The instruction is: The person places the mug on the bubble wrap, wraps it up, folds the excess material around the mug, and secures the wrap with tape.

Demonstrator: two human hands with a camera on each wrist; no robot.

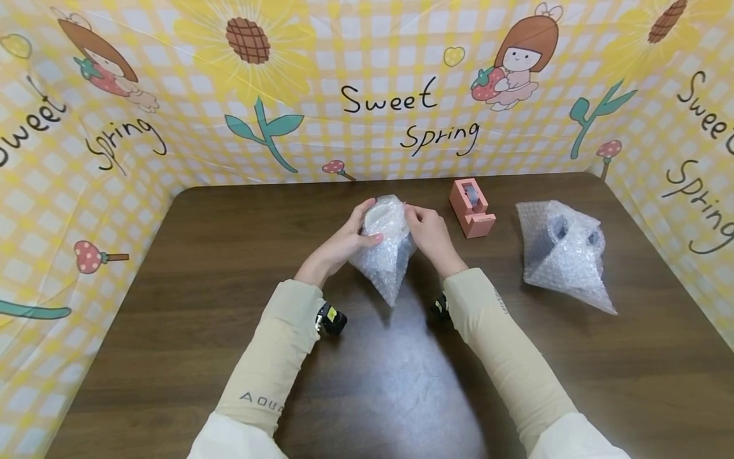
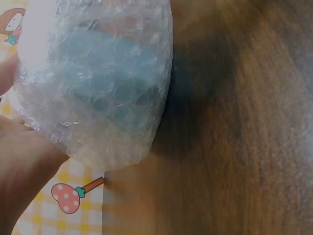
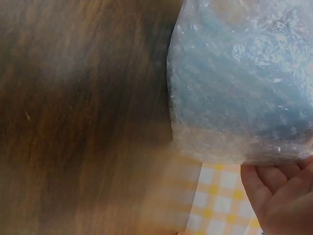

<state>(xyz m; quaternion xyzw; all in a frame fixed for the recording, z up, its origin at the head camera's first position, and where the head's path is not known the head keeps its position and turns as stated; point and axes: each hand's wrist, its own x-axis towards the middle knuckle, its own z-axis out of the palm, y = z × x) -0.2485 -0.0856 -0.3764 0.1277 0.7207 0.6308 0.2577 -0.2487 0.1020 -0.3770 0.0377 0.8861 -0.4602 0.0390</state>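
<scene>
A bubble-wrapped bundle (image 1: 387, 255) stands near the middle of the table, its wrap tapering to a point toward me. Through the plastic show a whitish round rim near the top and, in the left wrist view, something pale blue; its kind cannot be made out. My left hand (image 1: 348, 237) grips the bundle from the left, thumb on the near face. At the upper right edge, my right hand (image 1: 430, 233) pinches the bubble wrap (image 3: 239, 93) with curled fingers. In the right wrist view, its fingers (image 3: 274, 176) are partly hidden below the wrap.
A pink tape dispenser (image 1: 473, 209) with a roll of tape stands just right of my right hand. Farther right lies another bubble-wrapped package (image 1: 559, 255), with round, bluish shapes inside. A yellow checked cloth (image 1: 390, 159) hangs around the brown wooden table (image 1: 229, 255).
</scene>
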